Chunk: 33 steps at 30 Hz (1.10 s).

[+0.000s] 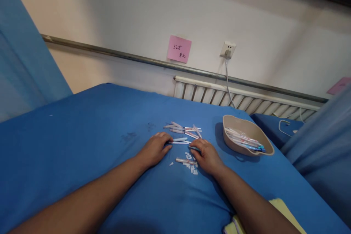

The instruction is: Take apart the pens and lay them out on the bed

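My left hand (157,148) rests on the blue sheet, its fingers closed around the left ends of slim pale pen-like sticks (180,140). Opposite it, my right hand (207,155) pinches a thin bluish pen-like piece (195,148) between thumb and fingers; most of that piece is hidden. Just beyond both hands lies a loose group of slender pinkish-white pens (178,129). Nearer to me, one more clear pinkish pen (186,161) lies by a scatter of small white pieces (193,169), too small to make out.
A beige bin (227,120) holding many pens in clear wrapping stands to the right on the blue-covered bed (90,128). A yellow cloth (285,208) lies under my right forearm. Behind are a radiator (205,94), a metal rail (123,55) and a plugged-in socket (227,49). Blue curtains hang at both sides.
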### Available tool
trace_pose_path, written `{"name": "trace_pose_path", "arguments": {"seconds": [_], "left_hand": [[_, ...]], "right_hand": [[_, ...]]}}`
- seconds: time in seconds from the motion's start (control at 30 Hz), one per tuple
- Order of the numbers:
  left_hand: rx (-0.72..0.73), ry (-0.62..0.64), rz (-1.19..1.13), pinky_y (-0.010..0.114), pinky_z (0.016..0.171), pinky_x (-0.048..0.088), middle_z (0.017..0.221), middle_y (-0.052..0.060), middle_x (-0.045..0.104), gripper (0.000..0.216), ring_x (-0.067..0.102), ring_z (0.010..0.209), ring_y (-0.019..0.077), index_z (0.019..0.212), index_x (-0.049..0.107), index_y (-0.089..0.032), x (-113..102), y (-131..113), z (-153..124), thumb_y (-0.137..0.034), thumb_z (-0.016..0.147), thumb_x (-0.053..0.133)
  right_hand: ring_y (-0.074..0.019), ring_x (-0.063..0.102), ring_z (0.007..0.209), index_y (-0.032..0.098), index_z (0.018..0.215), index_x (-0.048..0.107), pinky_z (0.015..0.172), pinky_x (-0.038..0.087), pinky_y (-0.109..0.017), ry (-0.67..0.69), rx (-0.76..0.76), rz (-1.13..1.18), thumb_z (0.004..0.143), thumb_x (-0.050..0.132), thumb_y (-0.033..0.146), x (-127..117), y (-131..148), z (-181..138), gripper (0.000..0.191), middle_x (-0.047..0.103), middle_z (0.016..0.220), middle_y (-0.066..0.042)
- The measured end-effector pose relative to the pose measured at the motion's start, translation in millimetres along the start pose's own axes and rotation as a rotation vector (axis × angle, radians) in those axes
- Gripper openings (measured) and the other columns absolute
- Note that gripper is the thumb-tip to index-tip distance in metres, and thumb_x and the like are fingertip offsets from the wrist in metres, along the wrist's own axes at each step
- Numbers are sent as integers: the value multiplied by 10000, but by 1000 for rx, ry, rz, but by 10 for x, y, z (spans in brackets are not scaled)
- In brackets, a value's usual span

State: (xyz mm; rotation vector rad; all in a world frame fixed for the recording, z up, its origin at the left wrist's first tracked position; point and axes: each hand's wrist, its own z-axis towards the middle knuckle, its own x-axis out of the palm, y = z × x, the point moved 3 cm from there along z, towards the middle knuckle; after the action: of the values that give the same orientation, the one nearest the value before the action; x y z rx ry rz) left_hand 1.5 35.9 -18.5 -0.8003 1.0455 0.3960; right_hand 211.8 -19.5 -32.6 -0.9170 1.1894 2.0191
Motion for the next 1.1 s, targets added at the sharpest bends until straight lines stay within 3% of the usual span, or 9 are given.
{"name": "trace_pose_path", "arguments": {"seconds": [0.47,0.73,1.1], "left_hand": [[-69,15,60,309,736,384,846,47,587,79,518,811,206,800,570,-180,-51,-37,10,-220,834,512],[3,105,101,311,750,382,871,45,600,94,524,838,209,858,582,-199,-67,-129,-16,-221,851,491],[54,134,317,325,708,384,815,56,599,177,537,777,220,838,570,-191,-126,-270,-27,-189,888,401]], "right_hand": [[-196,578,968,211,1012,632,870,425,-323,-52,46,94,845,551,230,10,-35,2,187,662,999,-50],[-192,594,909,207,1011,634,841,443,-320,-49,69,106,829,574,235,3,-26,9,194,669,966,-47],[-197,595,939,222,983,650,857,438,-329,-38,72,101,815,573,212,10,-35,15,185,677,968,-44]]}}
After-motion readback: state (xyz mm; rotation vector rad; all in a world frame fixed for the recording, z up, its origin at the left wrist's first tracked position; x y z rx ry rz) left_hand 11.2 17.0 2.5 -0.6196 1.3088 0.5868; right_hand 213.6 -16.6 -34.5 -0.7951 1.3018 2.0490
